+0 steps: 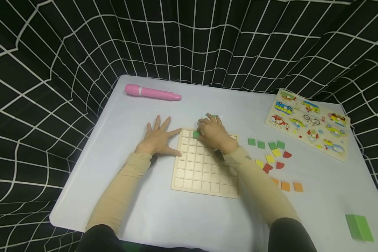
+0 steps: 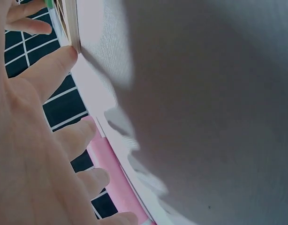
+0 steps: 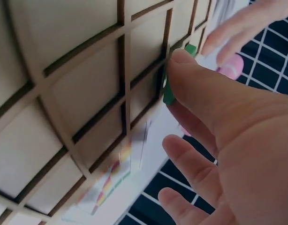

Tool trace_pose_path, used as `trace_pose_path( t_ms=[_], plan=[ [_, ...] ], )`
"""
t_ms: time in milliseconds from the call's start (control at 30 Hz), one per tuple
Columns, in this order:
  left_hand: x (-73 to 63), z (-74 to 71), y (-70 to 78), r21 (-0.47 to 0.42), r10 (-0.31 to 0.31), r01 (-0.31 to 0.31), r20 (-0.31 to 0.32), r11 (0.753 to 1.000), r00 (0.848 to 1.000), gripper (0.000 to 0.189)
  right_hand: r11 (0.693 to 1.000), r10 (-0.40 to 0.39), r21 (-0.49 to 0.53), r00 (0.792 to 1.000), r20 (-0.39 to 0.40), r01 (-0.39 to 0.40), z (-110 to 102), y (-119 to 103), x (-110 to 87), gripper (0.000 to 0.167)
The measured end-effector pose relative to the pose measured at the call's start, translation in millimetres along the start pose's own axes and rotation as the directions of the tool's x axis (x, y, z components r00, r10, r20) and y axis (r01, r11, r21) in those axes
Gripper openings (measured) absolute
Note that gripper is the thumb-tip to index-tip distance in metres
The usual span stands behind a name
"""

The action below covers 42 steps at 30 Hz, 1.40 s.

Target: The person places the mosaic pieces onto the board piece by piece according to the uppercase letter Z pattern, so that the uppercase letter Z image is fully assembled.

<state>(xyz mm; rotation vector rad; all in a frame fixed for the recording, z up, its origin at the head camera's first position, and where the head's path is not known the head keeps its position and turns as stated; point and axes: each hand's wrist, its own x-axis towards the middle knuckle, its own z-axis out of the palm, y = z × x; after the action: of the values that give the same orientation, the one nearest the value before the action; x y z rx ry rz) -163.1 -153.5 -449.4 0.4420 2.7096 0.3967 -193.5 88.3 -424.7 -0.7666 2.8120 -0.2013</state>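
Observation:
A wooden grid board (image 1: 197, 167) with square cells lies on the white table. My right hand (image 1: 215, 136) is over its far rows and pinches a small green square tile (image 1: 196, 134) at the far row, near the far left corner. In the right wrist view, green (image 3: 169, 95) shows on both sides of the thumb, whose tip covers the rest. My left hand (image 1: 155, 140) rests palm down left of the board, fingers spread, with thumb and index fingertips touching the board's left edge. The left wrist view shows one fingertip against the board's side (image 2: 72, 28).
Right of the board lie green tiles (image 1: 261, 145), yellow tiles (image 1: 270, 159), red quarter-round pieces (image 1: 280, 165) and orange tiles (image 1: 285, 186). A picture puzzle (image 1: 312, 122), a pink microphone-shaped object (image 1: 154, 93), a green block (image 1: 359, 227) and a half-hidden printed card (image 1: 218, 116) are also there.

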Motion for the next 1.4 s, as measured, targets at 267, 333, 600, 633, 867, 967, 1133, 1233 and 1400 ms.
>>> trace_pose_path(
  t_ms=[267, 333, 600, 633, 867, 967, 1133, 1233, 1400],
  plan=[
    [0.4, 2.7, 3.8, 0.024, 0.012, -0.013, 0.016, 1.0, 1.0, 0.105, 1.0, -0.003, -0.017, 1.0, -0.028, 0.002, 8.4, 0.7, 5.1, 0.033],
    [0.2, 2.6, 5.1, 0.021, 0.016, -0.017, 0.018, 1.0, 1.0, 0.105, 1.0, -0.001, -0.017, 0.999, -0.04, 0.0, 8.6, 0.8, 4.9, 0.033],
    [-2.5, 0.4, 5.0, 0.028, 0.005, -0.005, 0.026, 1.0, 1.0, 0.106, 0.999, -0.013, -0.047, 0.999, -0.035, 0.011, 8.5, 1.7, 5.7, 0.039],
    [-2.7, -0.2, 4.6, 0.03, 0.003, -0.004, 0.029, 1.0, 1.0, 0.106, 0.999, -0.01, -0.051, 0.999, -0.037, 0.008, 7.1, 3.5, 4.9, 0.041],
    [-1.7, -1.3, 1.5, 0.022, -0.007, 0.006, 0.023, 1.0, 1.0, 0.106, 1.0, 0.006, -0.01, 0.995, -0.103, -0.008, -9.3, 26.2, -11.3, 0.046],
    [0.0, 0.4, 0.2, 0.011, -0.006, 0.005, 0.022, 1.0, 1.0, 0.107, 1.0, 0.012, -0.014, 0.993, -0.121, -0.013, -11.9, 41.6, -22.8, 0.051],
    [1.6, 1.6, -1.9, 0.007, -0.006, 0.006, 0.019, 1.0, 1.0, 0.107, 0.997, 0.076, 0.019, 0.99, -0.121, -0.075, -11.9, 71.1, -44.8, 0.059],
    [1.8, 1.1, -2.4, 0.004, -0.007, 0.006, 0.021, 1.0, 1.0, 0.107, 0.993, 0.119, 0.033, 0.986, -0.112, -0.116, -10.3, 88.7, -57.8, 0.057],
    [3.6, 0.9, -2.1, -0.007, 0.003, -0.003, 0.023, 1.0, 1.0, 0.107, 0.981, 0.19, 0.053, 0.977, -0.102, -0.185, -9.2, 113.7, -80.2, 0.056]
  ],
)
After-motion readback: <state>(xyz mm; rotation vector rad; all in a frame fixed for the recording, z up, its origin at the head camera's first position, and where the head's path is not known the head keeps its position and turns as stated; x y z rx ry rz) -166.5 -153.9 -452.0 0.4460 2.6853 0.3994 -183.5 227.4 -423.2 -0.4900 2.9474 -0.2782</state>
